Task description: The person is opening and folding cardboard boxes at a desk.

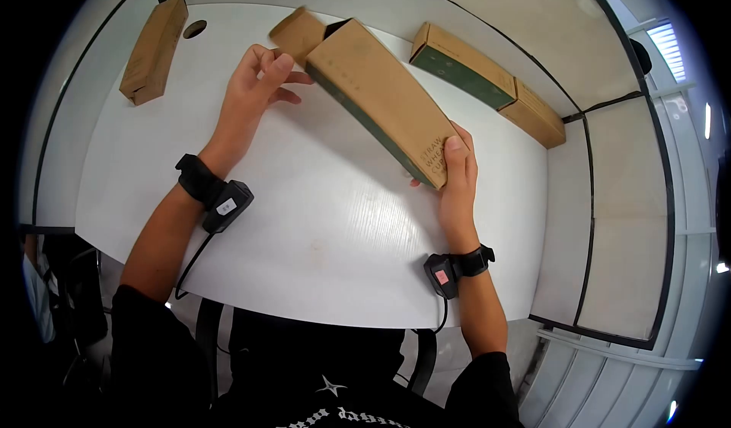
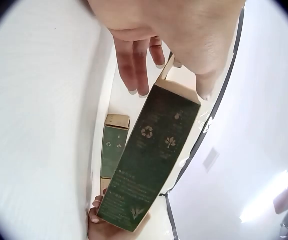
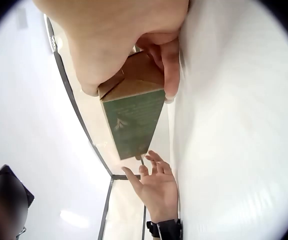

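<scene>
My right hand (image 1: 460, 173) grips the near end of a long brown and green cardboard box (image 1: 381, 93), thumb on the printed brown top and fingers around the far side and end. The box is tilted over the white table, and its far end has an opened flap (image 1: 298, 35). Beside that flap is my left hand (image 1: 255, 85), thumb spread from loosely bent fingers. The left wrist view shows its fingers (image 2: 134, 67) hanging by the opened end, above the green printed side. In the right wrist view the left palm (image 3: 159, 192) faces the box.
Two more cardboard boxes lie end to end along the back right, one with a green side (image 1: 464, 74) and one brown (image 1: 533, 114). Another brown box (image 1: 156, 51) lies at the far left, near a round hole (image 1: 195, 29) in the table. Low partition walls (image 1: 567, 222) border the table.
</scene>
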The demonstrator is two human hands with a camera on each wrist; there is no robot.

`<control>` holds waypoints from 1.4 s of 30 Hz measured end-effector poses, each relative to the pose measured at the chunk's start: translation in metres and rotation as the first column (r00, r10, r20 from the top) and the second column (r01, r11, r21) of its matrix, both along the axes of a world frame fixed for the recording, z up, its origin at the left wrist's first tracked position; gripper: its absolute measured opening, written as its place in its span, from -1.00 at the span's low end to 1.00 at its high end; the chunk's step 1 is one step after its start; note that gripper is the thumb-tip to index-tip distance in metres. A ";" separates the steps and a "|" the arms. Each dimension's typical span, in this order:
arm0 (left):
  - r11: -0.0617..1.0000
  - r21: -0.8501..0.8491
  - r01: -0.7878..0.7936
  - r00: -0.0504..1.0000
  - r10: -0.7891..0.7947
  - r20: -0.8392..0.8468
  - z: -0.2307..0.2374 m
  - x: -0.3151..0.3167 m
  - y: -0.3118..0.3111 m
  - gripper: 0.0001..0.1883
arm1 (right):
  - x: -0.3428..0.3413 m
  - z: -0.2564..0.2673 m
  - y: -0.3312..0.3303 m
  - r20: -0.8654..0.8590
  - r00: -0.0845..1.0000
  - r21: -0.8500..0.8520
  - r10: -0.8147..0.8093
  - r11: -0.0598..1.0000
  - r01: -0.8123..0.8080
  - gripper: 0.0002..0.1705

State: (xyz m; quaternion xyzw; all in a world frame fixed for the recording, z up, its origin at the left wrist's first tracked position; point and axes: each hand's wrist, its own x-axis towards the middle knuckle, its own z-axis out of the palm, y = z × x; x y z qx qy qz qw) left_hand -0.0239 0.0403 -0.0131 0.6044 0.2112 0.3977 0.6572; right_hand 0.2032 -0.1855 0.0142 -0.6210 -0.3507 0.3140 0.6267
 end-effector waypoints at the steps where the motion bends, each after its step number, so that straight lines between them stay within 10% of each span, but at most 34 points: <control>1: 1.000 -0.025 -0.001 1.000 0.001 0.005 0.002 0.001 -0.001 -0.41 | -0.001 -0.001 0.000 0.002 1.000 0.005 -0.003 1.000 0.003 -0.31; 9: 0.966 -0.114 0.233 0.962 -0.246 -0.118 0.020 0.008 -0.028 -0.09 | -0.009 -0.017 -0.005 0.075 0.968 0.001 0.239 0.971 -0.240 -0.16; 14: 0.923 -0.300 0.239 0.971 -0.225 0.081 0.018 0.006 -0.018 -0.08 | -0.032 -0.001 -0.006 0.092 0.910 0.018 0.405 0.913 -0.409 -0.11; 31: 0.949 -0.264 0.175 0.981 -0.191 -0.033 0.027 0.009 -0.028 -0.19 | -0.030 -0.004 -0.005 -0.012 0.948 -0.009 0.319 0.948 -0.319 -0.24; 34: 0.940 -0.280 0.195 0.980 -0.196 0.024 0.021 0.010 -0.022 -0.08 | -0.022 -0.012 -0.006 0.280 0.915 -0.104 0.291 0.956 -0.273 -0.25; 42: 0.942 -0.260 0.214 0.976 -0.220 0.005 0.021 0.010 -0.022 -0.09 | -0.033 -0.009 -0.005 0.252 0.939 -0.043 0.236 0.972 -0.232 -0.36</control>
